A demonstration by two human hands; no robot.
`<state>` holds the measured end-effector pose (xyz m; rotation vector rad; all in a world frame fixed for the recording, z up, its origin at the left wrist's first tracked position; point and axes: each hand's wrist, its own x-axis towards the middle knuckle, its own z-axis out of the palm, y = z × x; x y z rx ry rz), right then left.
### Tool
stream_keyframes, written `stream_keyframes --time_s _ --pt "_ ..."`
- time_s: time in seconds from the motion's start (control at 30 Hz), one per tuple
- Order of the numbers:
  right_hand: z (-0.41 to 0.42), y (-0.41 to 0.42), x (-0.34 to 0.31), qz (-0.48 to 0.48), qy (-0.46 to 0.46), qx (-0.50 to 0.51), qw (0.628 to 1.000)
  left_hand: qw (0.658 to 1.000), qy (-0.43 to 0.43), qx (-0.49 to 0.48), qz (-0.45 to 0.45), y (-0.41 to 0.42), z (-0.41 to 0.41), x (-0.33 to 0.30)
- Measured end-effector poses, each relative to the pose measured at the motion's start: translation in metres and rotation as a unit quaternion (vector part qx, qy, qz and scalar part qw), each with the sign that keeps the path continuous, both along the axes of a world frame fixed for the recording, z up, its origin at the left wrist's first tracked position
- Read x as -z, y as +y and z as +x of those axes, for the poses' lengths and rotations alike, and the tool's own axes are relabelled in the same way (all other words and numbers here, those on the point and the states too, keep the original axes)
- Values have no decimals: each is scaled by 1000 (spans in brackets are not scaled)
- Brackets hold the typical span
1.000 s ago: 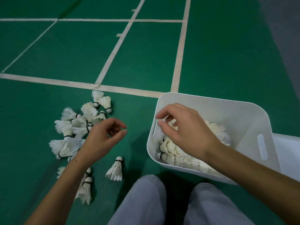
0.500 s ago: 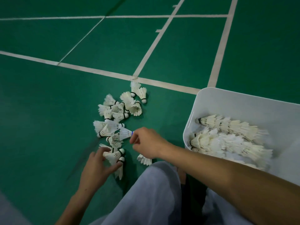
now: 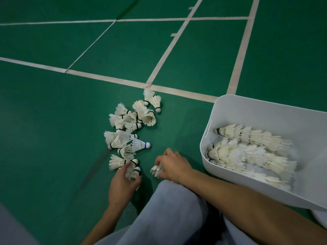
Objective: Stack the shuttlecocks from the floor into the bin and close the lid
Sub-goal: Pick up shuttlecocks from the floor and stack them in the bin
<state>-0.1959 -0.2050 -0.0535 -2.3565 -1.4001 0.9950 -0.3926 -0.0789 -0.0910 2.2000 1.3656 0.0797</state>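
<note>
Several white shuttlecocks (image 3: 131,124) lie in a loose pile on the green court floor, one with a blue band (image 3: 140,145). My left hand (image 3: 122,186) grips a short stack of two or three shuttlecocks (image 3: 133,171) at the pile's near end. My right hand (image 3: 172,165) has its fingers curled round a single shuttlecock (image 3: 156,169) on the floor, just right of the left hand. The white bin (image 3: 265,110) stands at the right, with rows of nested shuttlecocks (image 3: 247,151) lying inside. A corner of a white lid (image 3: 320,218) shows behind the bin.
White court lines (image 3: 166,53) cross the green floor beyond the pile. My knees in light grey trousers (image 3: 168,214) fill the bottom middle, between my arms. Open green floor (image 3: 44,129) lies to the left of the pile.
My right hand left the bin, reached to the pile, then dropped to the lone shuttlecock near my knee and took hold of it. My left hand lowered onto the pile's near stack.
</note>
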Motion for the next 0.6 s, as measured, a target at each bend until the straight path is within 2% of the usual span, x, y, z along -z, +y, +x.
stream_keyframes --time_s 0.1,0.3,0.37,0.5,0.6 --pt "-5 0 6 24 -32 29 999 1000 -19 0 4 -10 9 -13" --pt "-4 5 -1 135 -44 187 972 994 -107 16 11 -26 28 -44" --pt "-4 4 -20 203 11 259 944 990 -140 8 26 -26 33 -59" --pt "6 -3 -75 323 147 364 861 976 -205 26 64 -23 57 -98" --pt "30 -17 -112 364 168 389 830 965 -236 73 86 -23 88 -129"
